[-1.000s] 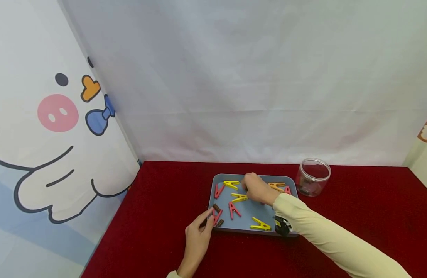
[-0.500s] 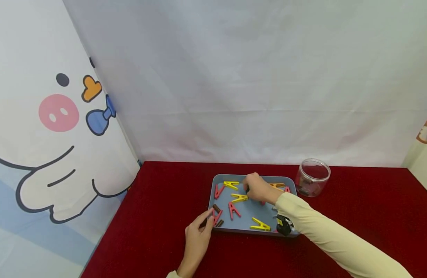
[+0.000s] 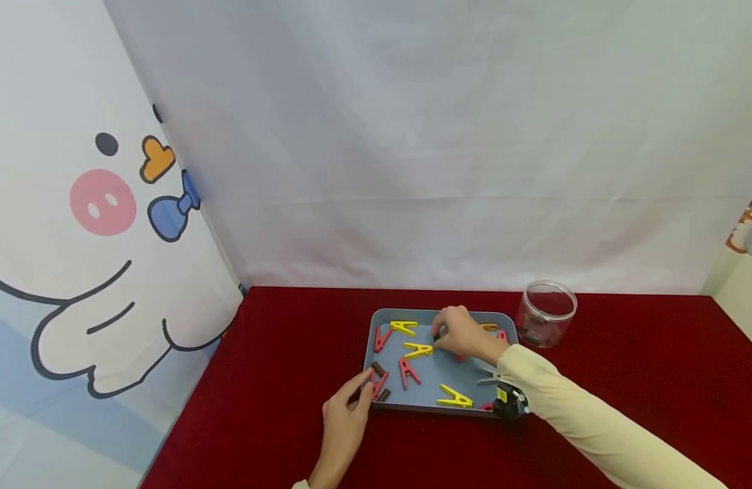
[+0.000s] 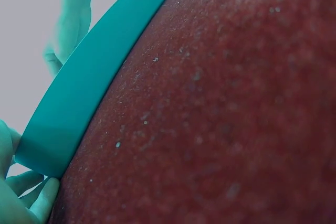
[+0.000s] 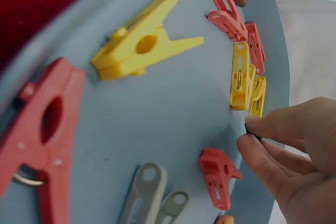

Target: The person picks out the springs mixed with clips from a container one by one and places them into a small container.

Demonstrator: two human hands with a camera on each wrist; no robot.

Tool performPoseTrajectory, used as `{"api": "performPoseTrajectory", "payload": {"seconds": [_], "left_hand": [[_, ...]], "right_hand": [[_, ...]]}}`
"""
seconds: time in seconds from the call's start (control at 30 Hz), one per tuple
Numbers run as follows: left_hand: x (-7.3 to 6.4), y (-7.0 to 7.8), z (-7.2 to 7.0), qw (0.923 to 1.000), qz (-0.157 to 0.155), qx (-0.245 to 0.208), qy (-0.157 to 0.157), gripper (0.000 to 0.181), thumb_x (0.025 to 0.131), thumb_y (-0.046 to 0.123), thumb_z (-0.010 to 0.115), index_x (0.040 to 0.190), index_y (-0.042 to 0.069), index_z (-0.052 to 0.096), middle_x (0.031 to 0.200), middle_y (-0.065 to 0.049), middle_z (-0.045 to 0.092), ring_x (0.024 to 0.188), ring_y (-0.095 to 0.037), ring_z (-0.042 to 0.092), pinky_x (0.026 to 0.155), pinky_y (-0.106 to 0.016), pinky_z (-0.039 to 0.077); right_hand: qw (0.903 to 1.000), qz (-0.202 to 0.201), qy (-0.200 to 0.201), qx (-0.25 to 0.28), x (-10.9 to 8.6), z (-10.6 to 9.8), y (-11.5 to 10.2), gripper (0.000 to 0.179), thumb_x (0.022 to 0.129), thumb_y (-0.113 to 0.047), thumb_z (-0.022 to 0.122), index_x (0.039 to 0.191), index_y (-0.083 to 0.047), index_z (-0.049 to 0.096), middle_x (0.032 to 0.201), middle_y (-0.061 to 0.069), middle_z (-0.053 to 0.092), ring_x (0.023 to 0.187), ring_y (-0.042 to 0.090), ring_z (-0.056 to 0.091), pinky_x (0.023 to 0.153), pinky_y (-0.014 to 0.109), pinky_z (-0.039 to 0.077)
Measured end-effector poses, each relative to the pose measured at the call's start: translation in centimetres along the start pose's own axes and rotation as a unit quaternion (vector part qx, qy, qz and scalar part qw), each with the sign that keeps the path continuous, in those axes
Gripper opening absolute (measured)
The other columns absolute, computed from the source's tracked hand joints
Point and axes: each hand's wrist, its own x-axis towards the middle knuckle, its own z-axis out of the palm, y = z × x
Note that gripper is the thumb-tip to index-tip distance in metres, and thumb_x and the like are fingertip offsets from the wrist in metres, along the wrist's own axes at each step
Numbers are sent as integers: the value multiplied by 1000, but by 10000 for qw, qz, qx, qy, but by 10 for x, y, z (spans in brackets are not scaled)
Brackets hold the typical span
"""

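My right hand [image 3: 464, 333] is over the far part of a blue-grey tray [image 3: 433, 377]. Between its thumb and forefinger it pinches a small dark piece [image 5: 253, 130], mostly covered by the fingertips. My left hand [image 3: 344, 421] holds the tray's near left corner, with fingers on the wall in the left wrist view. In the tray lie yellow clothespins [image 3: 455, 396], red clothespins [image 3: 409, 372] and a grey clothespin [image 5: 144, 192]. Two small brown ridged pieces [image 3: 378, 369] lie near the left fingertips. Part of an orange clothespin [image 3: 489, 327] shows behind the right wrist.
A clear round jar [image 3: 549, 305] with some dark pieces at its bottom stands beyond the tray's right side. Dark red cloth [image 3: 278, 367] covers the table. A pale curtain [image 3: 412, 170] hangs behind it, and a printed cartoon panel [image 3: 76, 272] is at the left.
The right hand has shifted slightly right, and the dark piece now shows between its fingers. The left hand stays at the tray's corner. The whole head view has moved slightly.
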Motion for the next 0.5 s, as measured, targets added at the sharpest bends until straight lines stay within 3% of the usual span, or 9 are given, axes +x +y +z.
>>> {"api": "performPoseTrajectory", "payload": {"seconds": [0.33,0.5], "left_hand": [[0,1,-1,10000,61,-37,16,31,87,27,56,115,17,59,114,-3,57,64,-9,62,53,-20,46],[-1,1,-1,10000,26,-48,-47,31,87,28,55,116,17,59,116,-4,56,71,-10,63,57,-20,47]], "right_hand": [[9985,233,204,453,-10,-4,6,12,67,-2,72,78,-3,69,83,4,60,63,9,56,52,22,46],[9966,238,348,711,-16,-9,5,13,68,-3,72,81,-3,69,84,5,60,63,10,58,52,23,47]]}}
